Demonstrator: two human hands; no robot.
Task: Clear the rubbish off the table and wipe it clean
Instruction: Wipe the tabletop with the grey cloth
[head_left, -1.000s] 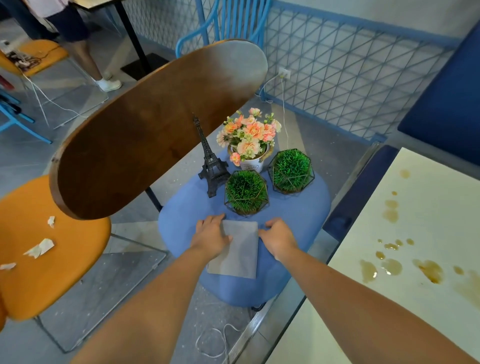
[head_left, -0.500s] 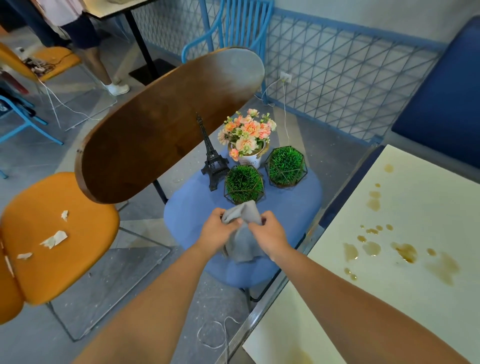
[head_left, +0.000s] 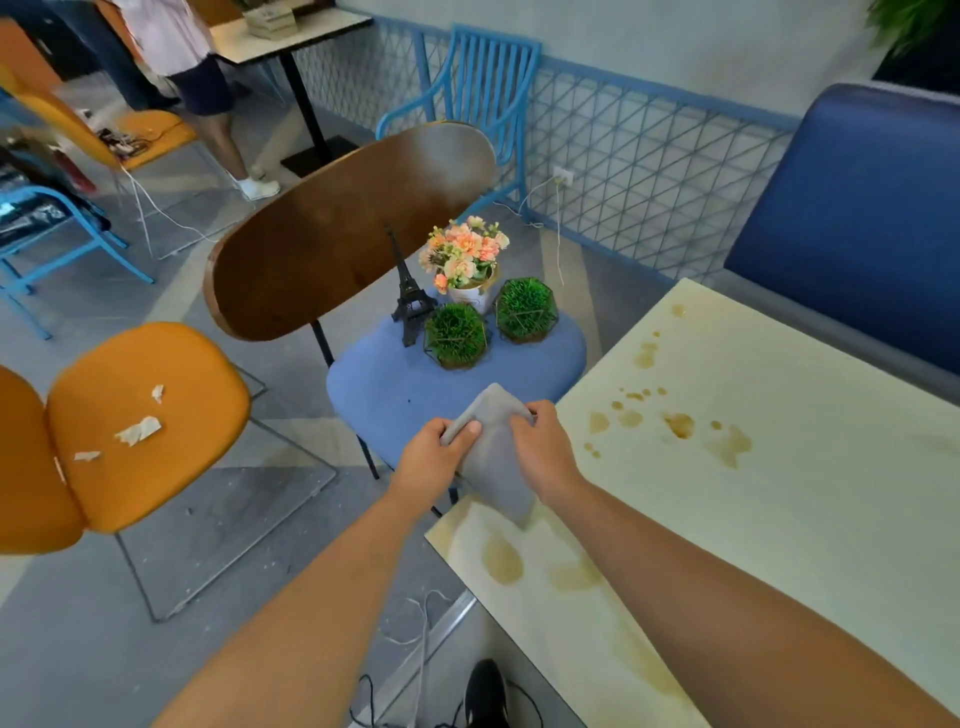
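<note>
Lifting a grey cloth off the blue chair seat where it lay flat a second ago, the person now carries it bunched at frame centre, over the near corner of the stained table. Left hand pinches its left edge, thumb on top; right hand curls around the right edge. Wiping looks set to begin; brown spills spread across the table at right.

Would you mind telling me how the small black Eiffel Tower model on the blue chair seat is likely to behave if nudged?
The Eiffel Tower model is tall and narrow, so it probably tips easily. It stands on the cushioned blue chair seat, likely an unsteady footing. Its thin spire looks breakable.
</note>
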